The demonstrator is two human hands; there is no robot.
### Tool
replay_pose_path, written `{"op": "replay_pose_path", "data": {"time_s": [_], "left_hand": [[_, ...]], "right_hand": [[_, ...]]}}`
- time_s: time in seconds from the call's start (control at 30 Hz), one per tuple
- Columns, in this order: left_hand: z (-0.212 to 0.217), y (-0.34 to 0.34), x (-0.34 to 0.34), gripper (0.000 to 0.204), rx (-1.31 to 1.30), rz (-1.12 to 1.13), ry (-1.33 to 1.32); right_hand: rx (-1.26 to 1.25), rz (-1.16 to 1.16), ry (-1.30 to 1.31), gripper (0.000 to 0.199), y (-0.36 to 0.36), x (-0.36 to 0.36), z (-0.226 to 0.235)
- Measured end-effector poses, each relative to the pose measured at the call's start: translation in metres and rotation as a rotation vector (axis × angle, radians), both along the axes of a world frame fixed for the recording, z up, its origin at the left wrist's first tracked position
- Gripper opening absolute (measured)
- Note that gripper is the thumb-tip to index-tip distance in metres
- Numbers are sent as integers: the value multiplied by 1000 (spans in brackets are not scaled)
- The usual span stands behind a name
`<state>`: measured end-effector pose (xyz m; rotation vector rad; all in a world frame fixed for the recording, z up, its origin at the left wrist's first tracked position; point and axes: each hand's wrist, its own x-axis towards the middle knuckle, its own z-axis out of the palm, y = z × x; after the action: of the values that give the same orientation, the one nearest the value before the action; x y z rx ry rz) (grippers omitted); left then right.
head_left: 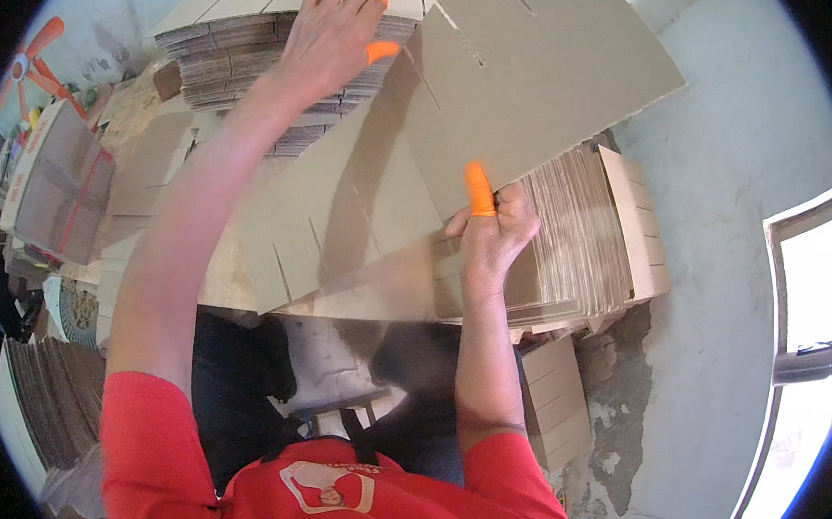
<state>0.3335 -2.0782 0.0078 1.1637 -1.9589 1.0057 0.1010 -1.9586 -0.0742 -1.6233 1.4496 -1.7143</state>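
Observation:
My right hand (497,230) is closed on the lower edge of a slotted cardboard sheet (557,66), its thumb in an orange finger cover lying on the sheet's face. The sheet tilts up toward the far right. Below and left of it, another slotted cardboard panel (337,236) slopes down toward me; I cannot tell whether the two are one folded piece. My left hand (331,39) reaches over a tall stack of cardboard sheets (238,60) at the back. Its thumb and index finger, both in orange covers, are apart, with nothing visible between them.
A second cardboard stack (578,229), sheets on edge, stands at the right beside the wall (717,142). At the left are a taped carton (59,183), an orange-bladed fan (31,69) and more piled cardboard (54,400). A bright opening (814,299) lies far right.

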Motion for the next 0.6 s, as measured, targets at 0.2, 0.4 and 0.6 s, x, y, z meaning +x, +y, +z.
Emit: {"op": "replay_pose_path", "data": {"time_s": [0.2,0.4,0.6], "left_hand": [[-4,-67,23,47,143,58,-225],[6,-53,9,37,223,21,-316],[-4,-28,10,19,156,-86,-346]], "right_hand": [[-64,-17,-89,18,0,7,6],[-125,-96,57,17,-7,-13,-11],[-105,-31,-31,14,-4,-2,0]]}}
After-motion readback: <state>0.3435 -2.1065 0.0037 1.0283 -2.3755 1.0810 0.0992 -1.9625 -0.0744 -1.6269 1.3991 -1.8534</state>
